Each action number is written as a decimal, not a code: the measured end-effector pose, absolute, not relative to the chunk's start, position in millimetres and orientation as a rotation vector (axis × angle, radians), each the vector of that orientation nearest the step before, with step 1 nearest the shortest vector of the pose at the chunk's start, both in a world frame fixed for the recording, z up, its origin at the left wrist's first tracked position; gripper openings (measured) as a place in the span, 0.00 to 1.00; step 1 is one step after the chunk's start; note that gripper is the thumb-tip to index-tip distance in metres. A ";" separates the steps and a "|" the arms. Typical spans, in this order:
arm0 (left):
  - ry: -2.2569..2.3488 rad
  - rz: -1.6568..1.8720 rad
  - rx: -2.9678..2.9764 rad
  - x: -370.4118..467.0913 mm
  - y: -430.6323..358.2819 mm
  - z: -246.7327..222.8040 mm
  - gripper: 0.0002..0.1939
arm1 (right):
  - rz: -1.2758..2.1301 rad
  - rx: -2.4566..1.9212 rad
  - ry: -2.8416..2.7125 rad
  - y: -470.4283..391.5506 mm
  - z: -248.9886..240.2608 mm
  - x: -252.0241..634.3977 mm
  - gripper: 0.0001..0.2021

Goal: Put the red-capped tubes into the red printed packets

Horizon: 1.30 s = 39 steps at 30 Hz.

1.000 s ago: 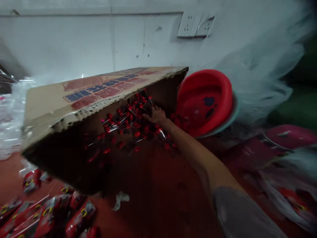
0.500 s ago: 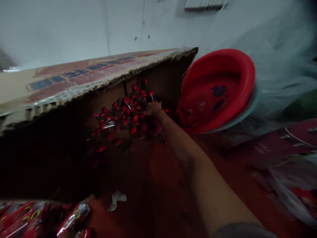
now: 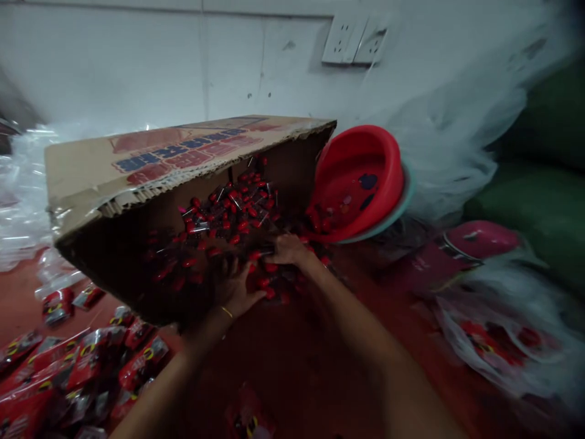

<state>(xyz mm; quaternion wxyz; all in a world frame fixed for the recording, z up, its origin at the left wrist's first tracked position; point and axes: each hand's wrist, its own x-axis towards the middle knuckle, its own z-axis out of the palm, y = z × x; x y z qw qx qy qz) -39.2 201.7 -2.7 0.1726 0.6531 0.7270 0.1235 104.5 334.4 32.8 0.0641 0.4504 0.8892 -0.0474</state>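
Head view: a corrugated cardboard box (image 3: 82,180) with a ragged edge gapes mid-frame, holding a heap of small, clear, red-ended pieces (image 3: 236,200). At the heap's near side the hands are apart: the left hand (image 3: 237,291) with fingers spread, the right hand (image 3: 290,249) curled, its grip unclear. Right of centre, a smooth round red basin (image 3: 393,167) tilts; shiny red packets (image 3: 91,360) lie lower left.

The red surface (image 3: 406,326) here looks like the floor, though it's too dim to be sure. On it an open cardboard box (image 3: 75,186) lies sideways; shiny red packets (image 3: 91,360) scatter at left, a clear bag (image 3: 516,366) at right.
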 end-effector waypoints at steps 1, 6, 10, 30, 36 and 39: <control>2.007 0.336 1.880 -33.9 201.8 -5.2 0.44 | -0.149 1.334 2.707 325.3 30.6 112.0 0.31; 1.667 0.341 2.046 0.1 183.0 -15.9 0.40 | -0.140 1.272 2.766 293.4 23.3 151.5 0.34; 1.398 0.358 2.110 16.7 171.0 -17.8 0.39 | -0.230 1.184 2.645 292.7 36.3 183.4 0.37; 1.578 0.417 2.039 -34.4 180.7 -26.4 0.22 | 0.052 1.503 2.856 455.4 9.8 16.9 0.25; 1.566 0.335 2.059 -41.9 183.9 -22.5 0.22 | 0.028 1.312 2.878 414.7 11.9 55.1 0.24; 1.648 0.308 2.079 -41.0 181.4 -25.7 0.22 | -0.003 1.269 2.849 387.3 22.7 78.8 0.23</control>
